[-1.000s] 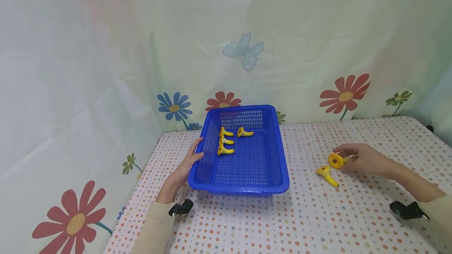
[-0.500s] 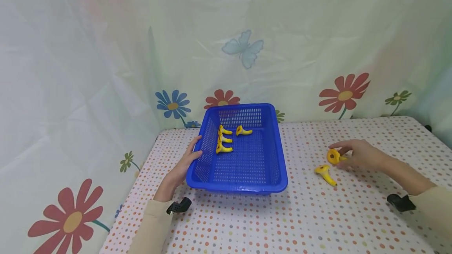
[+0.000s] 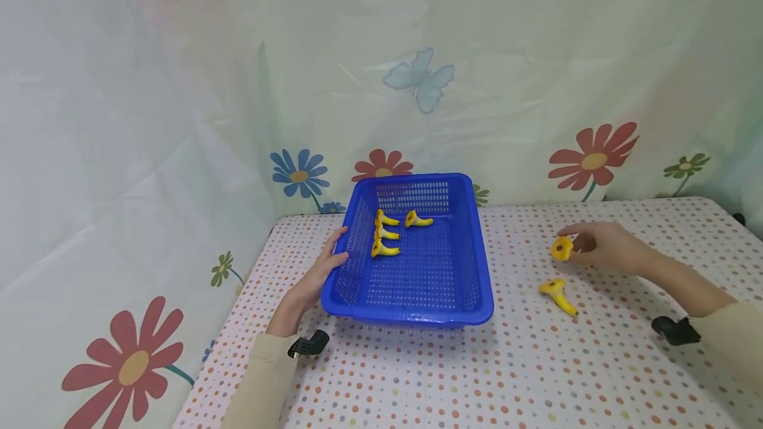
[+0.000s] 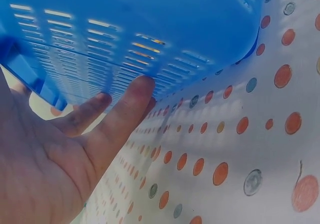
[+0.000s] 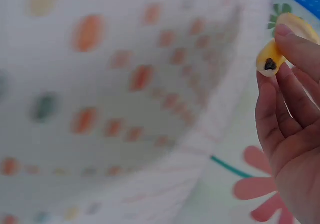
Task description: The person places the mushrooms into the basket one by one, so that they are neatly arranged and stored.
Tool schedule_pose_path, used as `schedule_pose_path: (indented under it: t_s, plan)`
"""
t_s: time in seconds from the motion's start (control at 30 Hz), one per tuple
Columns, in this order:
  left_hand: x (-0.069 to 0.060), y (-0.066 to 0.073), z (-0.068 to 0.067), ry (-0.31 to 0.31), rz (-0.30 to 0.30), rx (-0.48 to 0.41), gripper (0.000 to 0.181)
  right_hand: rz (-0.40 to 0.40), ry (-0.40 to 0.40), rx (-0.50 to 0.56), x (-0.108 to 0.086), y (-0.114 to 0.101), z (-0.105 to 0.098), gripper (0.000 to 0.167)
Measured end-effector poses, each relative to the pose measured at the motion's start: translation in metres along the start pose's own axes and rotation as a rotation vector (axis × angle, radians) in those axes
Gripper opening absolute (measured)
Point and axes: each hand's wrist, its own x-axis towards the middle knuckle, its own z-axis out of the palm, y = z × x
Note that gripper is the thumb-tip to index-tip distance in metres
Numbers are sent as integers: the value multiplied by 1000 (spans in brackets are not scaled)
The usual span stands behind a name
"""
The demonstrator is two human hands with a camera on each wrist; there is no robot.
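My right hand (image 3: pixel 614 247) pinches a yellow mushroom-shaped piece (image 3: pixel 561 249) between thumb and fingers, its round cap facing left. The right wrist view shows the piece (image 5: pixel 270 61) by its dark-tipped stem end, held in the hand (image 5: pixel 295 124). A second yellow piece (image 3: pixel 560 298) lies on the table just below that hand. At the blue basket's left side, my left hand (image 3: pixel 306 286) rests with fairly straight fingers. Seen from the left wrist, the hand (image 4: pixel 65 149) touches the outer slotted wall of the basket (image 4: pixel 150 13). Several yellow pieces (image 3: pixel 386 250) lie inside, towards the left and back.
The blue basket (image 3: pixel 411 316) stands left of the right hand on a dotted tablecloth (image 3: pixel 453 376). A pale curtain (image 3: pixel 507 85) with flowers and a butterfly hangs behind the table and along the left. Dark devices are worn on both wrists.
My right hand has lifted its yellow piece up and slightly away from the other loose piece. The left hand stays at the basket, and the pieces inside it have not moved.
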Motion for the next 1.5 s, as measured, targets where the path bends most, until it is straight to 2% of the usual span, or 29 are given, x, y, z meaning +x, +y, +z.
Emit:
schedule_pose_path:
  t_s: [0.17,0.37,0.53,0.67,0.9,1.17,1.5]
  plan:
    - [2,1,0,-6,-4,3,58,-11,56,43,13,-24,-20,43]
    - [6,0,2,-7,-6,13,57,-93,119,43,26,-51,-44,33]
    - [4,-3,4,-1,-18,11,57,-157,138,33,41,-77,-53,28]
    - [3,-4,5,0,-13,9,57,-180,136,40,57,-102,-57,26]
    - [-1,-7,3,-2,-20,3,57,-232,96,93,82,-141,-51,24]
    - [-4,-12,2,14,-26,-5,58,-245,41,157,111,-170,-34,24]
    - [0,-1,0,7,0,8,57,-215,7,202,146,-199,-17,26]
